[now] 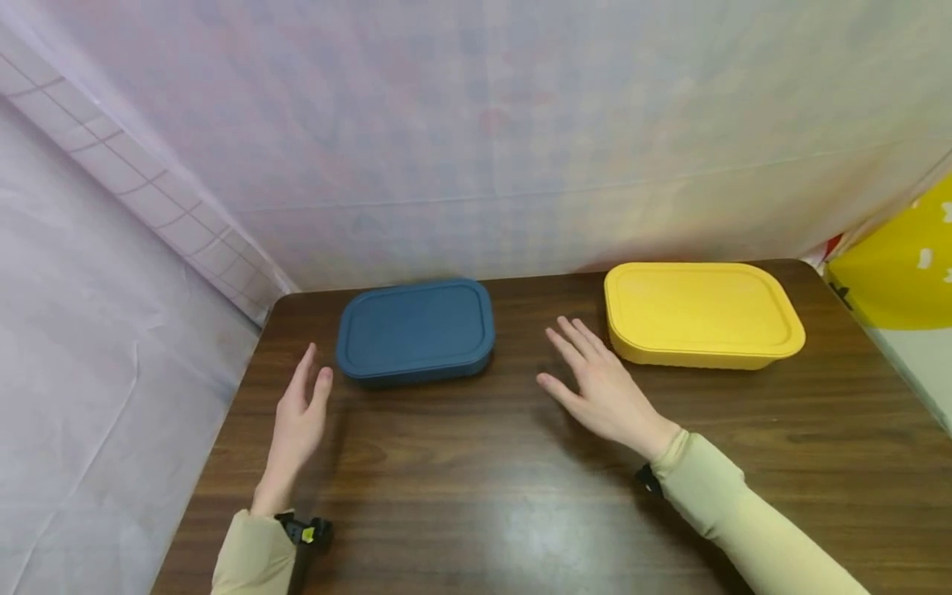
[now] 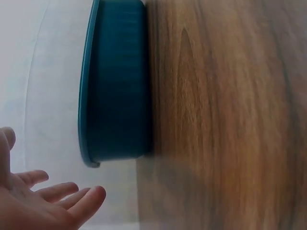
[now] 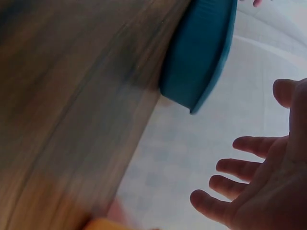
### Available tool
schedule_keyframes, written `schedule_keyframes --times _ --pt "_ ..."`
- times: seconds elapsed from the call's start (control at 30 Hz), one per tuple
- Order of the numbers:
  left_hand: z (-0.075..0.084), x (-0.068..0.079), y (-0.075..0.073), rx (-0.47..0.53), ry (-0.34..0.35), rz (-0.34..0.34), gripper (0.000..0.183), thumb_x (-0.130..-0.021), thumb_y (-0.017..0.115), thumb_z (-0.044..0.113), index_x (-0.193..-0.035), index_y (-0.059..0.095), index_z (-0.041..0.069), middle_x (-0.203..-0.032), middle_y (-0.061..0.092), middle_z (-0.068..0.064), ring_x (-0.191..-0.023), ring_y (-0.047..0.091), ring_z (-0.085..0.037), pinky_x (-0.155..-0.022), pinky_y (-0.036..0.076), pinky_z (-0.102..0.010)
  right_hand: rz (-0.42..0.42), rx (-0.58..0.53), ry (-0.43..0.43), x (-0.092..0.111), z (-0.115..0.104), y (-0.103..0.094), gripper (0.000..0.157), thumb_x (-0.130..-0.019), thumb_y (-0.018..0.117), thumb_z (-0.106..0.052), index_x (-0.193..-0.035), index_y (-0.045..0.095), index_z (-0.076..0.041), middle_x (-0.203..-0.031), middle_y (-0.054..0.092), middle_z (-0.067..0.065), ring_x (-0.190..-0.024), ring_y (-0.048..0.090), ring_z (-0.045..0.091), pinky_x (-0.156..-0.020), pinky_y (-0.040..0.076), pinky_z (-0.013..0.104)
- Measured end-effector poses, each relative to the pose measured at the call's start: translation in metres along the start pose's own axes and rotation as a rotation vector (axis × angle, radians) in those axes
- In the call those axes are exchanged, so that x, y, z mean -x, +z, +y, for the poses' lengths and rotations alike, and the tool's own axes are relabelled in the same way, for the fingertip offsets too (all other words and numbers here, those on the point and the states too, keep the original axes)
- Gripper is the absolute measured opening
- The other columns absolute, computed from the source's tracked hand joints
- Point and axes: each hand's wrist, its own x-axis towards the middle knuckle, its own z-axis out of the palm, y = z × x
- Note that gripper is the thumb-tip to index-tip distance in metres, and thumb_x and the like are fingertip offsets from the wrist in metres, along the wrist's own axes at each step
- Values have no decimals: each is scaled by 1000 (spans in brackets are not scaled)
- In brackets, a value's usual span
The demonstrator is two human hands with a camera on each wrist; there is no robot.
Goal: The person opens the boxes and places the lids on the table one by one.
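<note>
A blue lidded box (image 1: 416, 329) with rounded corners sits near the back edge of the table, left of the middle. Just off its left end is my left hand (image 1: 299, 421), fingers extended and thumb apart, holding nothing. The left wrist view shows the side of the blue box (image 2: 120, 81) beyond those fingers. My right hand (image 1: 606, 395) hovers between the two boxes with its fingers spread and nothing in it. Close to its right stands a yellow lidded box (image 1: 702, 310). Both lids are on, so the insides are hidden.
The boxes stand on a dark brown wooden table (image 1: 476, 479). Behind it hangs a pale checked curtain (image 1: 461, 140), and a white sheet (image 1: 97, 388) hangs along the left side. Yellow patterned cloth (image 1: 896, 273) shows beyond the right edge.
</note>
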Motion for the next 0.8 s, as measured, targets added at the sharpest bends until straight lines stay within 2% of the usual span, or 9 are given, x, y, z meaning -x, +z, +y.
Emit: schedule_keyframes --times 0.1,0.33,0.47,0.7,0.8 --pt "-2 -6 2 80 -46 2 60 -114 42 33 -167 26 9 -170 34 -23 -156 39 -41 -125 35 -56 -26 -33 16 -12 -3 7 72 -106 58 -46 -162 37 -6 -174 28 21 -161 25 44 -127 30 64" --pt "-8 -22 7 232 -144 21 58 -115 39 28 -166 27 4 -169 37 -24 -155 40 -36 -118 43 -62 -85 -118 59 -43 -14 19 73 -106 58 -49 -163 37 -9 -173 31 18 -161 27 41 -126 33 62" --pt "-10 -30 9 276 -181 17 58 -114 39 28 -166 26 4 -168 39 -24 -152 43 -37 -119 44 -57 -94 -159 72 -59 -18 26 73 -106 58 -49 -163 38 -9 -172 33 19 -160 31 41 -127 33 60" --pt "-10 -41 14 359 -228 -5 58 -114 40 26 -166 25 5 -168 38 -23 -152 41 -36 -123 38 -61 -83 -210 72 -83 -23 39 72 -106 58 -44 -161 38 -3 -167 40 23 -156 37 41 -127 34 58" --pt "-11 -45 18 361 -244 6 58 -114 41 27 -166 28 7 -166 41 -23 -150 42 -32 -122 40 -57 -79 -253 92 -89 -26 44 71 -106 58 -42 -161 37 -2 -165 43 23 -153 42 40 -125 37 56"
